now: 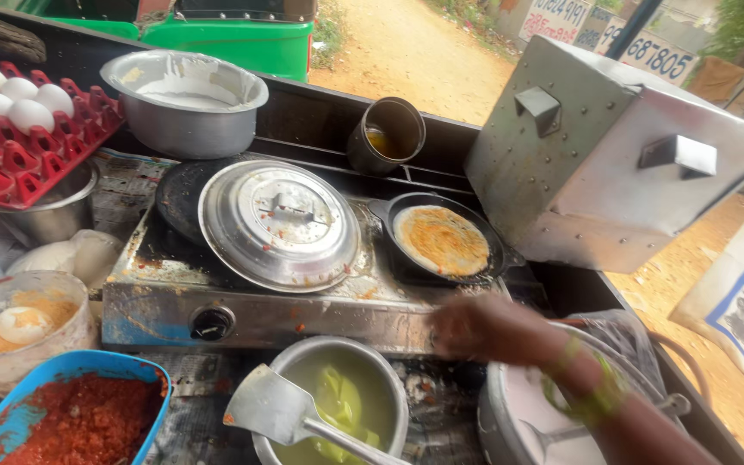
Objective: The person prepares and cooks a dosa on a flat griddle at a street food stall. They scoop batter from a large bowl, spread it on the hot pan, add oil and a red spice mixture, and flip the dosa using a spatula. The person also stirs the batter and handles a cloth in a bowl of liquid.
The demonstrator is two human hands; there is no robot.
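The right hand [484,327], blurred, grip unreadable, reaches over the stove [260,301]; small pan [441,241] just beyond it.

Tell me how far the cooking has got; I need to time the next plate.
Done: a round flatbread lies browned in the small black pan. In hand: the right hand, blurred, reaches toward the stove front. Left: white batter remains in the pot; the lid covers the other pan.

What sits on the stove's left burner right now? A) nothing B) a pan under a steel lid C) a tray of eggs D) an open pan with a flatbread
B: a round steel lid covers the dark pan on the stove's left side, while the flatbread cooks on the right.
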